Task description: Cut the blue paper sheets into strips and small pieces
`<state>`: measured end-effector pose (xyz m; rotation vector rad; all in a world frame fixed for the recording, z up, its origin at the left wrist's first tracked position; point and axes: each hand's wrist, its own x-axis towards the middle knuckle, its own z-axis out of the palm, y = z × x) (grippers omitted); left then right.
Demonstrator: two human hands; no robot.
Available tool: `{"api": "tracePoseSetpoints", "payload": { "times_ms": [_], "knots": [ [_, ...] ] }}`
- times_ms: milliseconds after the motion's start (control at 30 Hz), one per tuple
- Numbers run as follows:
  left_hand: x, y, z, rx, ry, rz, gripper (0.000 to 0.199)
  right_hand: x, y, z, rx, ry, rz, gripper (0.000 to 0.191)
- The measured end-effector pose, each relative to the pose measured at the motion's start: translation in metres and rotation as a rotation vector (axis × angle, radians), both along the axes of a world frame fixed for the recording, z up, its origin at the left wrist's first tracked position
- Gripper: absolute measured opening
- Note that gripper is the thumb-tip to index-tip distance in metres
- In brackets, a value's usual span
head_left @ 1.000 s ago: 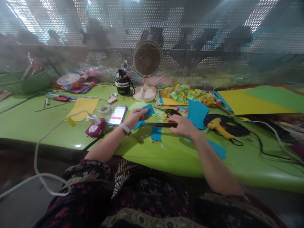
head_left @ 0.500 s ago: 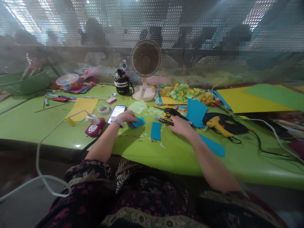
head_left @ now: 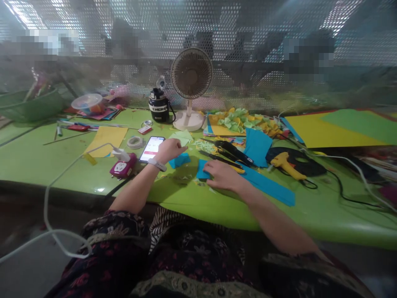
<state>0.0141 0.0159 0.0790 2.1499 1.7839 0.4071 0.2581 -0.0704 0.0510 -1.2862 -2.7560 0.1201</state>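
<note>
My left hand, with a wristband, hovers just above and left of a few small blue paper pieces. Its fingers are partly apart, and I see nothing between them. My right hand has its fingertips and thumb on the right part of a blue paper rectangle that lies on the table, covering some of it. Just beyond that hand lie a slim black tool and a yellow-and-black tool, partly hidden. A long blue paper strip lies to the right.
A phone, tape roll and purple power socket lie on the left. Behind stand a black bottle and a fan. Right are a yellow glue gun, cables and crumpled paper.
My right hand has left the tools and moved left onto the blue paper rectangle. My left hand has lifted slightly off the small blue pieces, which now show more fully.
</note>
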Motion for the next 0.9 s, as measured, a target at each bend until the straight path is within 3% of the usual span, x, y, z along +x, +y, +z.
{"api": "tracePoseSetpoints", "payload": {
  "times_ms": [200,267,467,567,700,900],
  "knots": [
    [0.024,-0.015,-0.016,-0.663,-0.592,-0.113,0.066,0.008,0.007,-0.001,0.200,0.290,-0.095,0.026],
    [0.029,-0.019,-0.020,-0.756,-0.761,-0.121,0.064,0.008,0.006,0.000,0.270,0.386,-0.064,0.028],
    [0.038,-0.024,-0.025,-0.644,-1.225,-0.209,0.040,0.003,0.003,0.003,0.148,0.565,-0.006,0.023],
    [0.043,-0.028,-0.029,-0.653,-1.308,-0.247,0.035,0.000,0.002,0.006,0.133,0.726,-0.125,0.026],
    [0.050,-0.034,-0.032,-0.674,-1.381,-0.230,0.029,-0.002,0.002,0.008,0.143,0.833,-0.298,0.045],
    [0.054,-0.042,-0.029,-0.675,-1.522,-0.152,0.035,-0.003,0.006,0.006,0.132,0.907,-0.379,0.056]
  ]
}}
